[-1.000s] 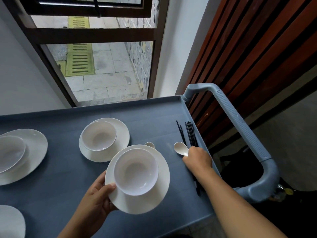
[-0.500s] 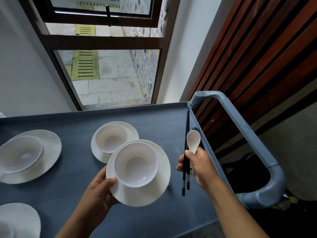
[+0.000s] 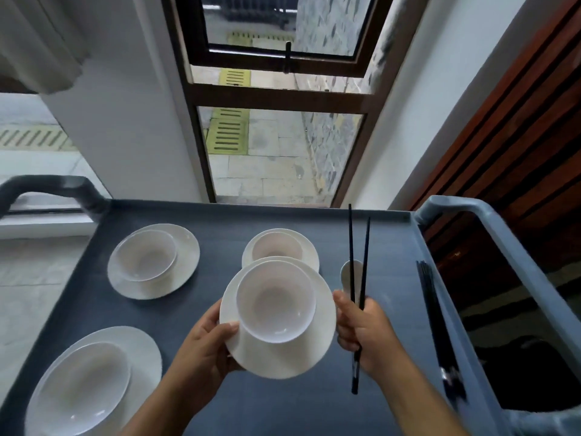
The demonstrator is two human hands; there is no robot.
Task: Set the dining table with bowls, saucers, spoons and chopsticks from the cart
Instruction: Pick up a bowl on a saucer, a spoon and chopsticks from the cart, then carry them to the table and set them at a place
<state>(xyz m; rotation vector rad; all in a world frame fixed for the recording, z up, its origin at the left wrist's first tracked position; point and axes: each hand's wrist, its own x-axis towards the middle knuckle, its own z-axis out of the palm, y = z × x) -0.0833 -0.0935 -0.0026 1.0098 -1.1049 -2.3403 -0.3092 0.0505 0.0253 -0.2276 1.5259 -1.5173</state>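
Step in hand, as judged: carrying one full place setting off the cart towards the dining table, which is not in view. The left hand holds a saucer clear above the cart deck, thumb pressed on the near-left rim; the fingers beneath are hidden, so their spread cannot be told. A bowl sits upright and roughly centred on that saucer. The right hand, just beside the saucer's right edge, has its fingers curled round a pair of chopsticks and, it appears, the handle of a spoon, though the hand covers that handle. The chopsticks' long axis runs away from the person towards the window; their far ends stand apart and the butt ends project below the fist. The spoon lies along the same line, its bowl end pointing away. Recommendation: keep the saucer level so that the loose bowl does not slide, and turn away slowly, since nothing but its own weight seats it. Close the chopstick tips before laying them down, and keep them clear of the saucer rim. Three further bowl-and-saucer sets stand on the cart, and spare chopsticks lie along its right edge.
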